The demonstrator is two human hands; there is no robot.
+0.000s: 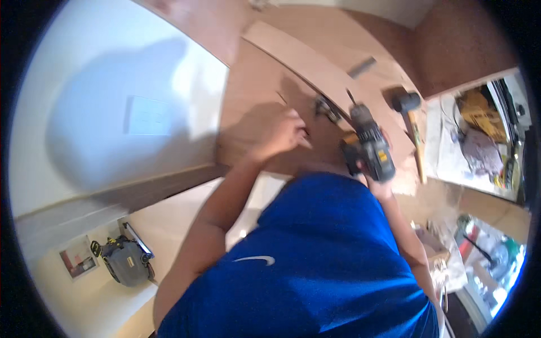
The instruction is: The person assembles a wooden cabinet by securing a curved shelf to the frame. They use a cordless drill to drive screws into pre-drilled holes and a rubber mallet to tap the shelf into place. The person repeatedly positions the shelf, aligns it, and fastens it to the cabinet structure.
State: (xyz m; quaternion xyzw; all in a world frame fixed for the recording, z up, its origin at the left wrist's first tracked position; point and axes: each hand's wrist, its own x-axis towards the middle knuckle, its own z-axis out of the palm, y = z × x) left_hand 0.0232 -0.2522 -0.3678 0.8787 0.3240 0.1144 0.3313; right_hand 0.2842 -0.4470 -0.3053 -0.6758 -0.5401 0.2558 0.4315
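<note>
My right hand (381, 188) is wrapped round the grip of a black and yellow cordless drill (372, 147). Its bit points away from me over a brown wooden surface. Left of it, my left hand (284, 134) hovers above the same surface with its fingers curled together. A thin dark sliver shows just beyond these fingers, but blur hides whether they hold it. Between the two hands lies a small metal fitting (327, 108), too blurred to name, close to the edge of a long board (298, 55).
A black-headed mallet (416, 127) with a wooden handle lies right of the drill. A grey strip (362, 67) rests farther off. At left rises a white panel (186, 90) with a square plate (147, 115). A dark tool bag (127, 262) is at lower left.
</note>
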